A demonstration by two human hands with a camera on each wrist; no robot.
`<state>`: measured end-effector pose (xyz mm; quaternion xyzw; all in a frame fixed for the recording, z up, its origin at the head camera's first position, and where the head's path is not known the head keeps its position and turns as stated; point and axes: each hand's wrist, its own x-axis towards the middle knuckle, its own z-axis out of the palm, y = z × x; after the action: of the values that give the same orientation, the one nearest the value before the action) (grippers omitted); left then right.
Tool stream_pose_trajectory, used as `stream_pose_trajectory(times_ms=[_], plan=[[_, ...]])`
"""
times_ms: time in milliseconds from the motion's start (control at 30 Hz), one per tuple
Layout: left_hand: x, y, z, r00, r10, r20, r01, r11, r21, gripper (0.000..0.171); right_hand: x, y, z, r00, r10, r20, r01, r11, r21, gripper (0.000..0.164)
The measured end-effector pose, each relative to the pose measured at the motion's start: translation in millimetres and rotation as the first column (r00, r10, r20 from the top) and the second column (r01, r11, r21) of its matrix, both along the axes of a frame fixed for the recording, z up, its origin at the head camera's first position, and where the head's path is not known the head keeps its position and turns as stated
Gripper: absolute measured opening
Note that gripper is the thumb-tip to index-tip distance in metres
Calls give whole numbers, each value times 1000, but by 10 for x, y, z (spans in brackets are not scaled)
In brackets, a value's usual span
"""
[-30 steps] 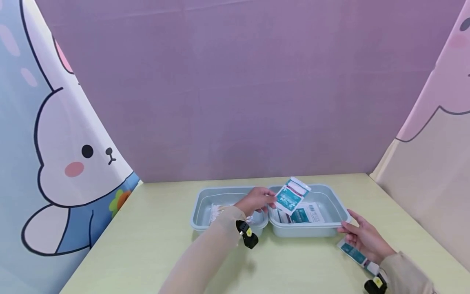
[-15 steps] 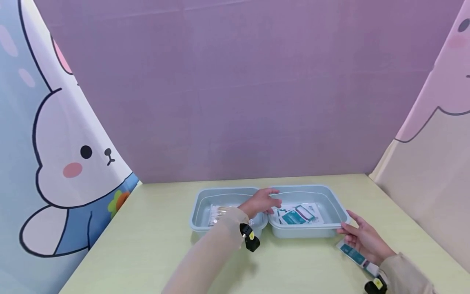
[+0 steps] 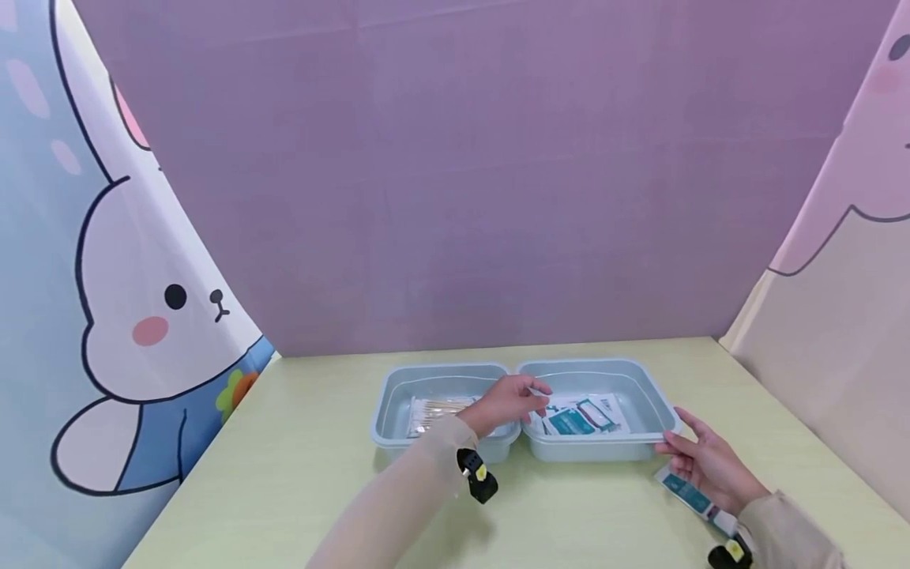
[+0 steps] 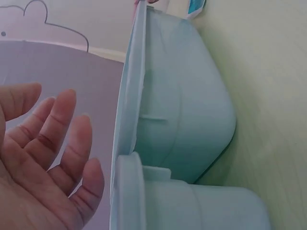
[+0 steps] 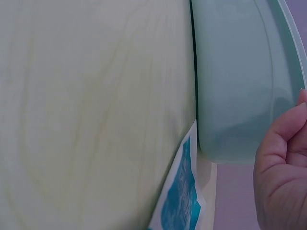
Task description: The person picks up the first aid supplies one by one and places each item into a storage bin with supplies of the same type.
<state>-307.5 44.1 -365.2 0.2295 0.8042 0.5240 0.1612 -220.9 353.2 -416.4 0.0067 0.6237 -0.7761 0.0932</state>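
Two pale blue plastic trays stand side by side. Inside the right tray (image 3: 648, 403) lie several flat teal-and-white packets (image 3: 573, 421). A clear pack of cotton swabs (image 3: 431, 412) rests in the left tray (image 3: 389, 411). My left hand (image 3: 506, 401) hovers above the rims where the trays meet, its fingers loosely bent and holding nothing; the left wrist view shows it apart from the plastic. At the right tray's near right corner, my right hand (image 3: 711, 462) pinches the rim between thumb and fingers. Partly under that hand, another teal-and-white packet (image 3: 686, 491) lies on the table.
The light yellow table (image 3: 298, 458) runs back to a purple cloth wall (image 3: 498, 182). A rabbit-print cloth (image 3: 135, 300) hangs at the left, and a pink and cream cloth (image 3: 839, 332) at the right.
One second ago my left hand held a packet over the right tray. It let go, and the packet now lies among the others inside. My right hand has kept its place on the rim.
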Motion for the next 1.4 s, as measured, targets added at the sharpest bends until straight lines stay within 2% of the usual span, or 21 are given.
stream_pose_trajectory(times_ms=[267, 367, 467, 567, 667, 733, 767, 833, 900, 933, 1000, 1067, 1133, 1233, 1400], plan=[[120, -32, 10, 995, -73, -69, 70, 997, -42, 17, 3, -15, 40, 1000, -5, -5, 5, 1000, 15, 83], [147, -114, 14, 987, -88, -132, 73, 991, -109, 16, 6, -25, 53, 1000, -10, 8, 9, 997, 71, 81], [172, -283, 56, 968, -101, -229, 64, 985, -161, 17, 14, -9, 82, 999, -24, 27, 19, 986, 168, 77], [183, -553, 85, 948, -95, -304, 54, 989, -141, 18, 15, 42, 127, 999, -29, 24, 21, 958, 287, 71], [175, -892, 43, 928, -62, -367, 24, 994, -107, 16, 22, 107, 169, 999, -42, 17, 31, 915, 403, 68], [177, -1127, 12, 913, -32, -407, -4, 996, -88, 14, 47, 159, 197, 999, -42, 1, 36, 873, 487, 65], [184, -1238, 5, 912, 0, -411, -34, 997, -76, 14, 61, 189, 209, 999, -39, -8, 37, 847, 531, 65], [206, -1440, 6, 925, 102, -367, -126, 991, -42, 14, 90, 255, 233, 999, -15, -28, 29, 783, 621, 63], [234, -1622, 21, 932, 234, -276, -242, 970, 5, 16, 109, 319, 254, 998, 34, -48, 11, 699, 715, 62], [245, -1701, 21, 926, 312, -210, -314, 949, 25, 17, 117, 347, 256, 997, 59, -50, -1, 658, 753, 61], [263, -1842, 1, 893, 443, -83, -441, 897, 45, 20, 131, 407, 261, 993, 109, -43, -29, 585, 811, 60], [284, -1957, -47, 861, 508, 1, -508, 861, 39, 23, 149, 466, 257, 986, 162, -39, -54, 534, 844, 58], [311, -2049, -114, 848, 527, 58, -528, 849, 16, 26, 184, 522, 252, 980, 197, -37, -70, 511, 857, 56], [356, -2127, -205, 837, 533, 124, -535, 845, -17, 29, 237, 597, 246, 967, 250, -51, -80, 484, 872, 54], [377, -2155, -264, 802, 582, 136, -578, 813, -72, 35, 295, 660, 230, 964, 264, -20, -105, 450, 887, 52]])
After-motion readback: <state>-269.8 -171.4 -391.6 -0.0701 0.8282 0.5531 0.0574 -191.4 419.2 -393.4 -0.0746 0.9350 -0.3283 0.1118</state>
